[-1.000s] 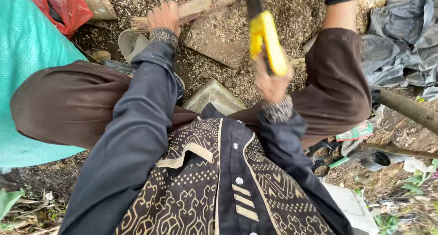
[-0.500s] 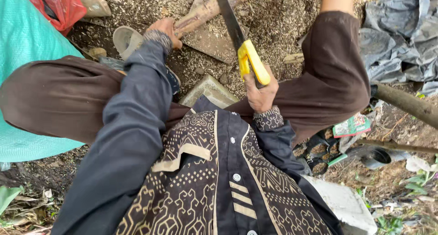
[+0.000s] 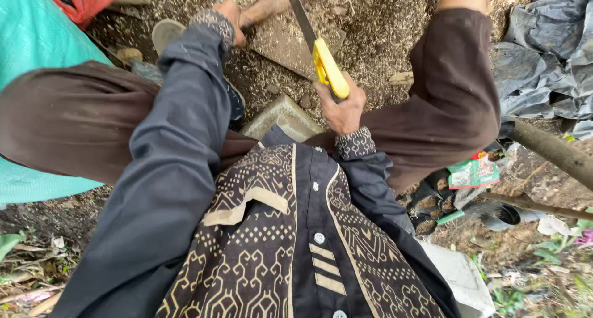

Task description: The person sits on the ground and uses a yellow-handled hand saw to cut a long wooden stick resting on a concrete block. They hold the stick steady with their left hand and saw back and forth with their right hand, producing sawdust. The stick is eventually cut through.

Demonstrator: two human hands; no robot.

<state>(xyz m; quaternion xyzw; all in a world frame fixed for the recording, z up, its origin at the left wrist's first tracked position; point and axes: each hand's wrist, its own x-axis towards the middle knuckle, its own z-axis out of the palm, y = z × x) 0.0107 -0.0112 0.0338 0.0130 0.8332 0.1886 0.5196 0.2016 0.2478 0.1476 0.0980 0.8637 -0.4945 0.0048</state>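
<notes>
The yellow plastic handle of a dark-bladed hand saw (image 3: 321,58) is being gripped tight in the right hand (image 3: 341,111), fingers wrapped fully round it. The thin blade is being angled up onto a pale, rough wooden log (image 3: 272,4), which is lying across the sawdust-strewn ground (image 3: 370,27) near the top edge. The log is being pinned at its near end by the left hand (image 3: 230,15), closed over it. Stiff, fairly heavy and coarse-barked it is being judged, best steadied close beside the cut.
</notes>
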